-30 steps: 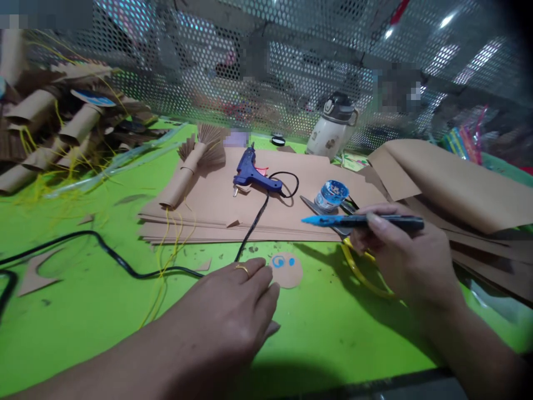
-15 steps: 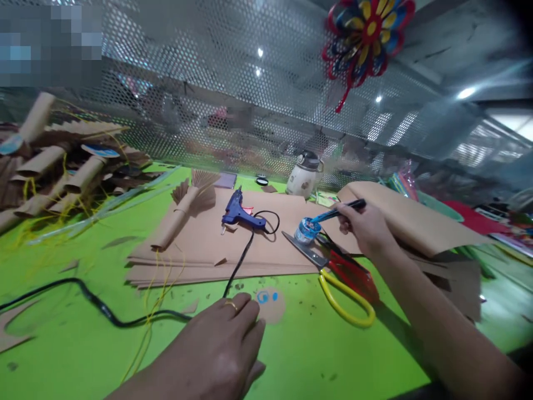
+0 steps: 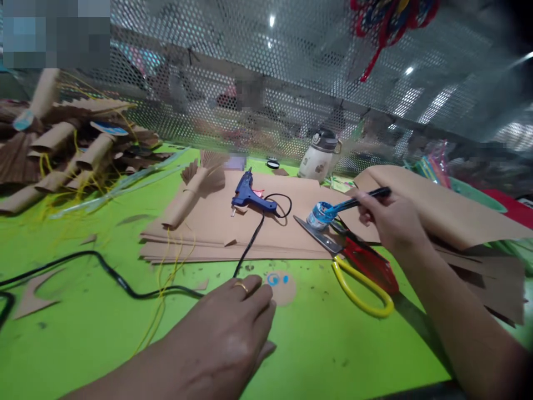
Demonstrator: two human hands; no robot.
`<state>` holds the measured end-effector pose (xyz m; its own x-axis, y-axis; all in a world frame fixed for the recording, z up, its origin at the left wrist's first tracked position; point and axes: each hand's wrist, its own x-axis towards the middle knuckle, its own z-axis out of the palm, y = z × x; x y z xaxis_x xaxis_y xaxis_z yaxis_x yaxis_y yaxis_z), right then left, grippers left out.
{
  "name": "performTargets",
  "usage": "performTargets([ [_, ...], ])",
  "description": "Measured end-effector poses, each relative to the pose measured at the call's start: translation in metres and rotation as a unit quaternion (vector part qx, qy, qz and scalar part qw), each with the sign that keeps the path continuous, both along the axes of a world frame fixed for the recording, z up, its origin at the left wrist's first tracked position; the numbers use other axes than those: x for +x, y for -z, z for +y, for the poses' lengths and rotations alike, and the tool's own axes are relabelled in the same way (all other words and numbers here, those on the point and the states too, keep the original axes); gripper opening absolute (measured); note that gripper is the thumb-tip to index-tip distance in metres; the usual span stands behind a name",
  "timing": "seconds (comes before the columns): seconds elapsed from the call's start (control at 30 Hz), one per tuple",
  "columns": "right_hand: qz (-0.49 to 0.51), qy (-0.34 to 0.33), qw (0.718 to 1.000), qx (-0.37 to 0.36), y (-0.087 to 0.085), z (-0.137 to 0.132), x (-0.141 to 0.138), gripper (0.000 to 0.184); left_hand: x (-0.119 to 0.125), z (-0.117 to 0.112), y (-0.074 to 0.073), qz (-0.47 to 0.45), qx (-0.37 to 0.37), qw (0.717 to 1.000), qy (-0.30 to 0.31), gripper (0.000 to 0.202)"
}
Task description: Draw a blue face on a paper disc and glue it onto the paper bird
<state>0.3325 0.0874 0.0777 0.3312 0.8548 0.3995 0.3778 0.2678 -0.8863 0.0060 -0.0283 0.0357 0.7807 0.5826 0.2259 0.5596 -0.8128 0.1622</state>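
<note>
Between the fingertips of my right hand (image 3: 393,219) is a slim paintbrush (image 3: 353,201) with a dark handle, its blue end in the mouth of a small jar of blue paint (image 3: 318,216). My left hand (image 3: 233,328) rests on the table with fingers bent and pressed together, covering the left edge of a round brown paper disc (image 3: 283,291). On the disc are a blue ring and a blue dot. The fingertips themselves are hidden. Scissors (image 3: 362,289) with yellow handles lie just beside the jar, near a red object (image 3: 370,264).
A blue glue gun (image 3: 252,197) and a paper roll figure (image 3: 185,200) lie on stacked brown paper (image 3: 287,244). A black cable (image 3: 112,269) crosses the green table. More paper rolls (image 3: 54,139) are heaped left. Behind stand a bottle (image 3: 318,155) and a mesh screen (image 3: 208,100).
The camera view has shifted, so the table contents sit slightly higher and further right. The brush end stays at the paint jar, and my left hand remains at the disc.
</note>
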Motion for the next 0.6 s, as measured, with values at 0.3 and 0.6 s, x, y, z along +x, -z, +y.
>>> performTargets([
  [0.3, 0.129, -0.061, 0.989, 0.036, -0.026, -0.057, -0.031, 0.021, 0.003, 0.007, 0.012, -0.009, 0.074, 0.997, 0.021, 0.022],
  [0.6, -0.035, -0.266, 0.953, -0.14, 0.01, -0.084, -0.063, 0.015, -0.002, 0.006, 0.019, 0.018, 0.087, 0.995, 0.039, 0.031],
])
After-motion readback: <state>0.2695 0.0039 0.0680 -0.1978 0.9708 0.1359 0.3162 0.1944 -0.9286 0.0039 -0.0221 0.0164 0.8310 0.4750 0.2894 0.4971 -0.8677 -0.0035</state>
